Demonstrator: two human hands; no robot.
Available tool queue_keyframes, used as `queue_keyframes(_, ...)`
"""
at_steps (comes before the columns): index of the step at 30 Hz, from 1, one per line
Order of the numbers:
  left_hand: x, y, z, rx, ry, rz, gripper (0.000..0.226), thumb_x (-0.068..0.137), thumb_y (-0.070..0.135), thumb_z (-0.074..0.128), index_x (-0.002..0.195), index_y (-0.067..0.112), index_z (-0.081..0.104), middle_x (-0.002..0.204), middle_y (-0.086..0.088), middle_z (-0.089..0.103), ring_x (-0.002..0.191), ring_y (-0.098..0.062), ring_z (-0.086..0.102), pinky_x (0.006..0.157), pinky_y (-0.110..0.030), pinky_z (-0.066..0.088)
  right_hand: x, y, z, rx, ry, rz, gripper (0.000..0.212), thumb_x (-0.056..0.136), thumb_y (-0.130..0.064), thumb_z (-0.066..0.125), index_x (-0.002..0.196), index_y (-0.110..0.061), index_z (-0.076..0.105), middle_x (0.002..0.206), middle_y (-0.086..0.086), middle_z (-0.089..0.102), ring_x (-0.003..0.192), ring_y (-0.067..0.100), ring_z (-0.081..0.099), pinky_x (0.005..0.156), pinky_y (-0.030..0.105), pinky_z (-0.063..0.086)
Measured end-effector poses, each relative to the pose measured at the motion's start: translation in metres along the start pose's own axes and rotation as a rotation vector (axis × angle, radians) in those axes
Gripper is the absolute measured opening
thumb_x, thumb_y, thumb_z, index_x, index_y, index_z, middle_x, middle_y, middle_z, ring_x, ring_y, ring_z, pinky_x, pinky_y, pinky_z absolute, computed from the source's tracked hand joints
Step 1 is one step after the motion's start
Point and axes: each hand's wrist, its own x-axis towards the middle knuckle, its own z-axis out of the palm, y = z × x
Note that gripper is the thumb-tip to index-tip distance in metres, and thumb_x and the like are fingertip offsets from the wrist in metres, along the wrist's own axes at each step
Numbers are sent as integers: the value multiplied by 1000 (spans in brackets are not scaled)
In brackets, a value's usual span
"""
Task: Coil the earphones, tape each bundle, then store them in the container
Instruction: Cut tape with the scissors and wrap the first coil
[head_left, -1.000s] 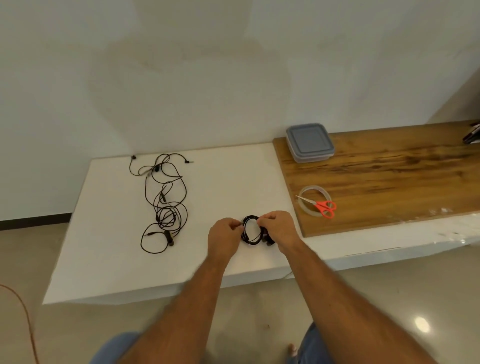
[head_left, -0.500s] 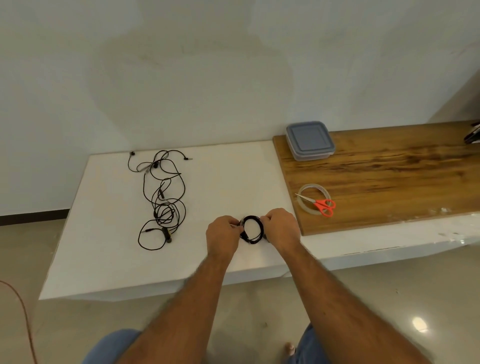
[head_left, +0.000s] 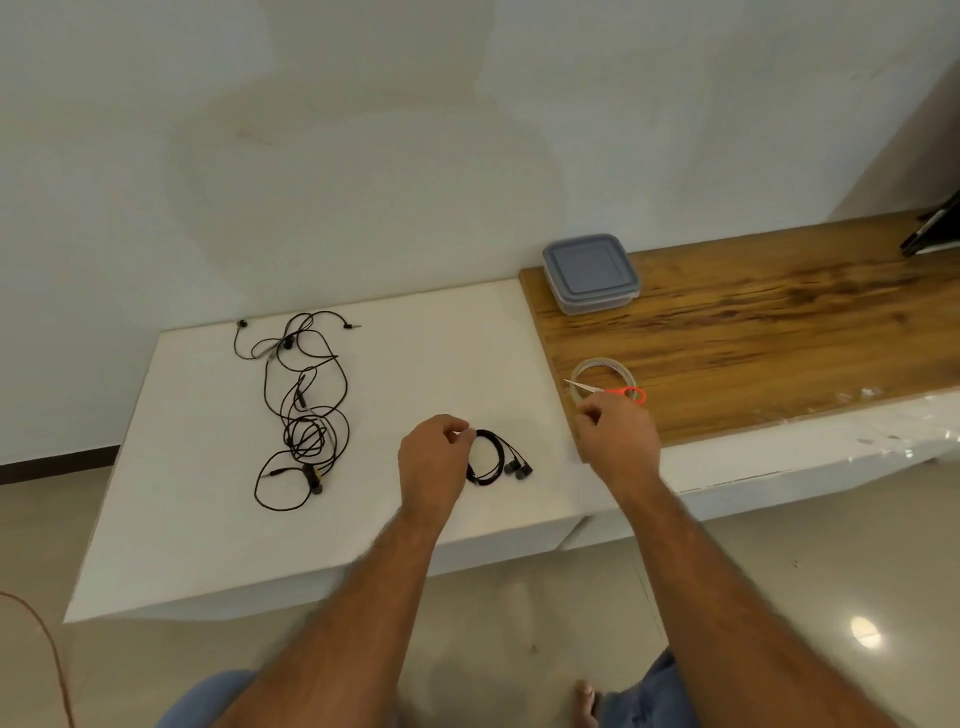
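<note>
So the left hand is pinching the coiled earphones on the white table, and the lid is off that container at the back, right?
Not quite. The head view shows the container with its grey lid on, standing on the wooden board. The rest holds: the left hand pinches the coiled earphones on the white table.

A white table (head_left: 208, 519) stands against a pale wall (head_left: 363, 130), with a wooden board (head_left: 779, 332) lying over its right part. A dark object (head_left: 935, 228) sits at the board's far right edge. A thin reddish cord (head_left: 47, 639) runs over the glossy floor (head_left: 779, 597).
</note>
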Motion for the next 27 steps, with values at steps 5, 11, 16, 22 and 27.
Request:
queue_keyframes(5,-1,38,34,2,-89,96,21,90,26,65,109,18,70,89,9,63,75,-3,56,68,-14,39,31,38,-34,-59,38,-24,14,93,-17,60,102,-21,71,93,-2,71,79,13,62,65,26,48)
queue_keyframes(11,21,76,84,52,-168,141,29,91,20,63,120,17,65,86,8,59,81,-6,53,74,-15,36,48,57,-36,-42,-77,-101,26,89,-17,64,114,-20,68,106,-1,68,90,13,59,74,25,47)
queue_keyframes(16,42,80,107,39,-161,81,28,86,15,64,113,25,67,74,12,62,73,-8,57,68,-21,41,54,54,-30,-71,-81,-103,16,87,-23,67,103,-26,70,99,-2,67,88,17,61,74,32,52)
queue_keyframes(22,51,74,115,-42,-193,-23,25,79,16,69,103,25,66,74,9,65,81,-17,65,77,-33,54,56,52,-26,-109,-78,-76,9,90,-25,62,95,-25,69,87,-3,68,80,17,62,66,30,50)
queue_keyframes(27,51,69,114,-143,-202,-39,26,78,15,71,101,28,68,67,8,65,61,-10,58,60,-28,47,57,53,-27,-11,-112,-30,15,88,-24,67,102,-24,70,93,-3,70,89,18,64,76,35,55)
